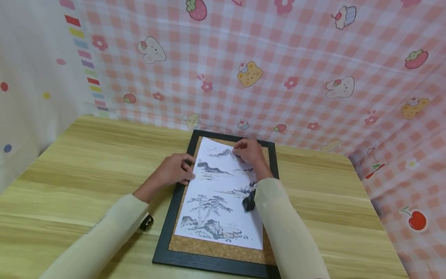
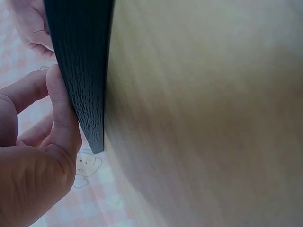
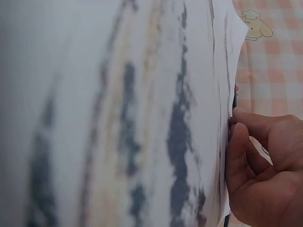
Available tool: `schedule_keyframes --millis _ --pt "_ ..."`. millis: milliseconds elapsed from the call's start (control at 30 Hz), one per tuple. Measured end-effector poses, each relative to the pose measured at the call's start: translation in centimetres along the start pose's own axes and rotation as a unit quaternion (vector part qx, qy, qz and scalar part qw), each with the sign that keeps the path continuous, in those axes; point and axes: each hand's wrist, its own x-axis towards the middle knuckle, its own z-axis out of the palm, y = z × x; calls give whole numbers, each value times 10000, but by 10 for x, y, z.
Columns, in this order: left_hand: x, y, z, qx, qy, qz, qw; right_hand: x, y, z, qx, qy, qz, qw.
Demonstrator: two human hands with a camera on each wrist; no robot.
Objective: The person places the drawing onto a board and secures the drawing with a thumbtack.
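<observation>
A white sheet of paper (image 1: pixel 209 186) printed with an ink landscape of trees, rocks and mountains lies over a cork board (image 1: pixel 209 248) with a black wooden frame (image 1: pixel 216 263). My left hand (image 1: pixel 175 168) is at the left side of the frame, thumb touching the paper's left edge and the other fingers loosely bent. In the left wrist view, its thumb runs beside the black frame. Up at the paper's top edge, my right hand (image 1: pixel 250 153) pinches the sheet between thumb and index finger. The right wrist view has these fingertips close together at the paper's edge; the upper right corner is hidden.
The board lies on a light wood-grain table (image 1: pixel 115 155). Behind it hangs a pink checked cloth (image 1: pixel 209 58) with cartoon prints, and a white curtain (image 1: pixel 31 77) is at the left. Small black devices (image 1: pixel 249 202) sit at both wrists.
</observation>
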Motion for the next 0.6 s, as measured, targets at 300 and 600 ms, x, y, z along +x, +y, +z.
schedule_keyframes --millis 300,600 --pt "-1 -2 0 23 9 22 10000 0 0 -1 193 -94 208 9996" --pt "0 -1 0 18 28 -21 10000 -1 -1 -2 255 -62 279 9993"
